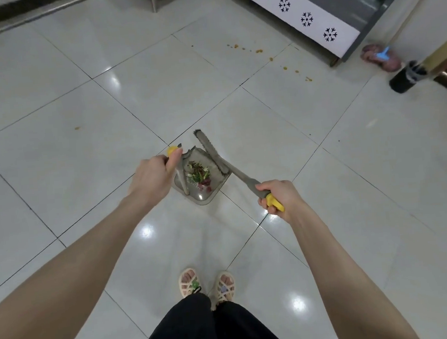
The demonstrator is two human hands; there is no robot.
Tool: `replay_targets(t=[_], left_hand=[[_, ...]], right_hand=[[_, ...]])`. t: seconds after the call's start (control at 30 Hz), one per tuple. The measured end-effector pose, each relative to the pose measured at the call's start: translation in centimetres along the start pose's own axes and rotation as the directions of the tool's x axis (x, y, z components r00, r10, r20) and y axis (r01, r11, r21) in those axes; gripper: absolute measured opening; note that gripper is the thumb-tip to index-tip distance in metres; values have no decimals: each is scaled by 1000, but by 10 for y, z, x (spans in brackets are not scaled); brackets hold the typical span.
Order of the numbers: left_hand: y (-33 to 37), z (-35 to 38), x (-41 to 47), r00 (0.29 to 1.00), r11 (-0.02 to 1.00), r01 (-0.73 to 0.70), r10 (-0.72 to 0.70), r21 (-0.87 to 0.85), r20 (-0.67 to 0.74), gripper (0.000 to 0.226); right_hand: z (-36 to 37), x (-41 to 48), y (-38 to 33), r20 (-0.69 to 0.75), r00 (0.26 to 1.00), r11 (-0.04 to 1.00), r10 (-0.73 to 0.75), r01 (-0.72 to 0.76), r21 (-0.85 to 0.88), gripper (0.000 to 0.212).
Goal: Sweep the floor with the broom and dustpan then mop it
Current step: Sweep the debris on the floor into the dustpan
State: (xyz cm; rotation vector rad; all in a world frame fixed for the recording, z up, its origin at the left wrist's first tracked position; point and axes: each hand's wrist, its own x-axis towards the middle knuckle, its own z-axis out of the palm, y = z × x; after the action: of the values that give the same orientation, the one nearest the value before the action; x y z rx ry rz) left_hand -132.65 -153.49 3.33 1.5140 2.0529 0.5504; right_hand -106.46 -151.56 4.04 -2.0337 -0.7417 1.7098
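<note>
Gripping broom [213, 154], dustpan [200, 182], open tiles [48, 98]

Both bare arms reach forward and down from the lower corners, the left arm [71, 266] slanting in toward the middle and the right arm [341, 261] running up and inward, wrists nearly straight. The left hand [151, 179] shows its back, curled round the top of the dustpan handle [181, 179] with the thumb [175, 156] lying along the yellow end. The right hand [280, 198] sits lower and apart from it, its fingers [263, 201] wrapped round the yellow grip of the broom handle [242, 177], while the legs [204, 330] in black stand together below, feet [190, 281] side by side.
</note>
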Motion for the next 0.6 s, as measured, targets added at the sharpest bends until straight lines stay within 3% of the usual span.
replay_targets(t=[0.6], left_hand=[[68,25,61,977,982,-189,188,-1,105,77]], right_hand=[[-40,16,-20,-87,996,983,37,-21,183,9]])
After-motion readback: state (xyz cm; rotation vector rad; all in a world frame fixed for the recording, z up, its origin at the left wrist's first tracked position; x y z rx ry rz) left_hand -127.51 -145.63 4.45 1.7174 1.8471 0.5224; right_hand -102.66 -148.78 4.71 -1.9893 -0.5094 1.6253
